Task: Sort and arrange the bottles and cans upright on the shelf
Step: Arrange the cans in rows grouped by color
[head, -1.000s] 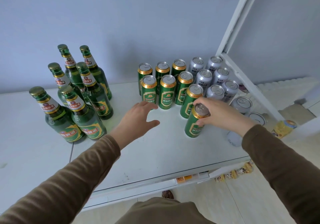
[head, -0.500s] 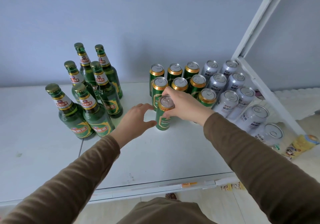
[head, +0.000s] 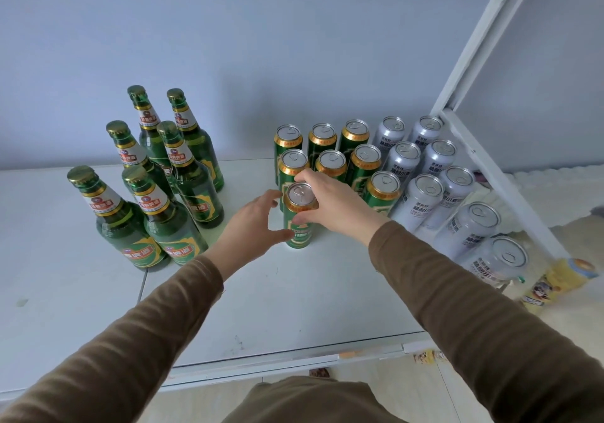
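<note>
While clamping the green can (head: pixel 298 229) just under its gold rim, holds it upright on the white shelf (head: pixel 294 308), at the front left corner of the green block, directly in front of that block's left column. Reaches over the lid from the right with the right hand (head: pixel 336 205), fingers (head: pixel 305 178) closed on the upper wall, thumb on the near side, forefinger curled round the back. Keeps the left hand (head: pixel 253 224) just beside the can on its left, spread and curved, closed on nothing; thumb tip at or nearly at the lower label, contact unclear.

Probably handles as thin aluminium: smooth, a little slippery, stiff if sealed and full, easily dented if squeezed hard at mid-wall. Cannot judge the weight from here. Tall and narrow, so likely to tip if pushed high up; best taken round the shoulder below the rim, or low on the body when sliding. Not by the pull tab.

Counted:
- Six green glass bottles (head: pixel 192 200), all upright, clustered at the left, apart from the cans.
- Eight green cans visible, held one included; perhaps another hidden behind the right hand.
- Eight silver cans (head: pixel 425 200), upright, in two columns against the green block's right side, running forward beside the white frame strut (head: pixel 490 167).
</note>
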`<state>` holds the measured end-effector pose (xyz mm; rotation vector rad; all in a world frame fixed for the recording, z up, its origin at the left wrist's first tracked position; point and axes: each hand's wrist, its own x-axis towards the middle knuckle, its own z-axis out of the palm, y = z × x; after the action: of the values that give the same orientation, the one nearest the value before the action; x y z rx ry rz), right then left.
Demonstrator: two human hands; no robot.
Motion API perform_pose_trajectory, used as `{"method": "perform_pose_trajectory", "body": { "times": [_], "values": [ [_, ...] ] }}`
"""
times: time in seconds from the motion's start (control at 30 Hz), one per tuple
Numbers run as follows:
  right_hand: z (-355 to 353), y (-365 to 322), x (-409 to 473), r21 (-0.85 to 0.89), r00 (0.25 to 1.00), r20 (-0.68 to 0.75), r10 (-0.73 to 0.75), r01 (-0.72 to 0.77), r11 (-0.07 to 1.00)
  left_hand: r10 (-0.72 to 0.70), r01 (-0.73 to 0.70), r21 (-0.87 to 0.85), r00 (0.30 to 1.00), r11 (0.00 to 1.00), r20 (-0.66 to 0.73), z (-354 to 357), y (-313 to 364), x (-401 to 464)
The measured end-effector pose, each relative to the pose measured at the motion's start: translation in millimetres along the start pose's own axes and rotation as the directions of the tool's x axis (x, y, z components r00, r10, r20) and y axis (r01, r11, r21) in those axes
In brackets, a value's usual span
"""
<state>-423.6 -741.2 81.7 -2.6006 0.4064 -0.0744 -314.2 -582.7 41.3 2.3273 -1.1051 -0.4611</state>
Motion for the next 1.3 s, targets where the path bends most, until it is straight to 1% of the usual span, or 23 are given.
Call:
{"method": "perform_pose_trajectory", "body": {
  "times": [0.07,0.1,0.17,0.23,0.27,0.33,0.4,0.43,0.57,0.67,0.83,1.03,1.13,1.3],
  "values": [
    [-11.7,4.1,-7.7,0.046,0.998,-0.052,0.018,-0.016,0.999,0.019,-0.019,-0.006,1.000,1.000,-0.009,2.0,5.0,3.3],
    [-20.3,9.2,-12.4,0.042,0.994,-0.106,0.031,-0.027,0.999,0.027,-0.027,-0.006,1.000,1.000,-0.014,2.5,7.6,5.1],
    [-40.5,25.8,-22.4,-0.034,0.972,-0.228,0.058,-0.068,0.997,0.034,-0.034,-0.004,0.999,0.999,-0.017,3.0,11.7,9.5],
    [-59.7,48.9,-31.2,-0.104,0.954,-0.279,0.109,-0.143,0.984,0.041,-0.041,-0.006,0.999,0.999,-0.018,3.5,15.7,14.5],
    [-66.5,59.8,-34.8,-0.136,0.954,-0.258,0.152,-0.192,0.972,0.048,-0.048,-0.009,0.999,0.999,-0.017,3.5,17.9,16.8],
    [-71.0,76.7,-38.7,-0.225,0.960,-0.155,0.234,-0.265,0.938,0.064,-0.064,-0.004,0.998,0.998,-0.015,3.3,23.2,21.1],
    [-67.1,83.5,-39.8,-0.281,0.961,-0.063,0.269,-0.276,0.919,0.080,-0.079,0.018,0.997,0.997,-0.015,2.8,28.6,25.0],
    [-65.2,84.3,-39.3,-0.284,0.963,-0.049,0.267,-0.269,0.920,0.086,-0.086,0.030,0.996,0.996,-0.014,2.9,30.8,26.7],
    [-67.2,85.8,-35.5,-0.257,0.963,-0.059,0.264,-0.270,0.928,0.107,-0.108,0.062,0.994,0.992,0.004,4.8,34.1,31.4],
    [-67.6,89.5,-33.3,-0.234,0.953,-0.018,0.302,-0.297,0.926,0.113,-0.113,0.060,0.994,0.992,-0.001,5.6,33.5,33.3],
    [-69.6,85.2,-34.4,-0.132,0.944,-0.014,0.330,-0.329,0.935,0.116,-0.116,0.037,0.993,0.993,-0.009,3.4,32.4,35.8],
    [-55.4,69.2,-27.6,-0.048,0.957,-0.019,0.288,-0.289,0.956,0.114,-0.113,0.025,0.993,0.993,-0.012,0.2,28.7,38.9],
    [-49.3,58.9,-19.8,-0.043,0.963,-0.030,0.269,-0.270,0.962,0.114,-0.114,0.031,0.993,0.993,-0.021,-1.2,26.8,40.6],
    [-44.8,48.0,-12.1,-0.084,0.961,-0.038,0.275,-0.277,0.957,0.102,-0.101,0.022,0.994,0.995,-0.027,-2.6,24.7,41.8]
  ]
}}
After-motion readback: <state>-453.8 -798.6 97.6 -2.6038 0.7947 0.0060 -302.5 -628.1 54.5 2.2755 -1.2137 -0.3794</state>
